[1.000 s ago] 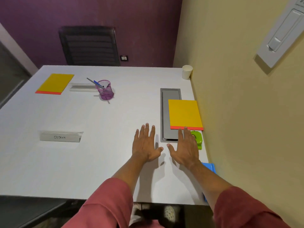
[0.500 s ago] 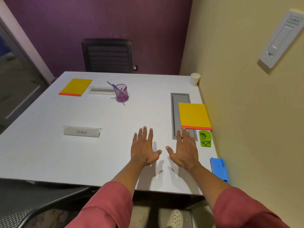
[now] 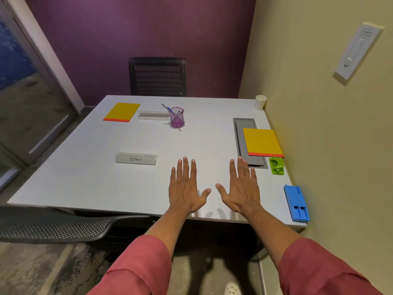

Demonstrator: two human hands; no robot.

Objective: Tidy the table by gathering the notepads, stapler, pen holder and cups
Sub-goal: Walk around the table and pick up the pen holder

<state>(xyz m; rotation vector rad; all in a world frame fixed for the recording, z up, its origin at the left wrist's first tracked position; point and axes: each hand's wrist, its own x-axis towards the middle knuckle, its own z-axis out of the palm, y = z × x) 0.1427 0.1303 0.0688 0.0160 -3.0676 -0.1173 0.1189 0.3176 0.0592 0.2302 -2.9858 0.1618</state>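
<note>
Over the near edge of the table I had both hands spread flat, palms down, fingers straight and holding nothing: the left hand and the right hand side by side, thumbs nearly meeting. Compared with a second earlier the view had drawn back, so the whole tabletop showed and the right fingertips, which had been touching the red edge of the near notepad, now sat just short of it. I read that as the task not yet begun, a survey before the first pick. Outward from the right hand, that yellow notepad lay partly over the grey cable hatch, with the green stapler just beside its near corner and a blue object near the wall edge; I could not tell what that was. Farther off, the purple mesh pen holder stood upright with a few pens leaning out of it. One white cup stood in the far right corner; whether anything was in it I could not see. A second notepad lay at the far left, well apart from everything else, near a clear name stand. A name plate stood left of my left hand.
</note>
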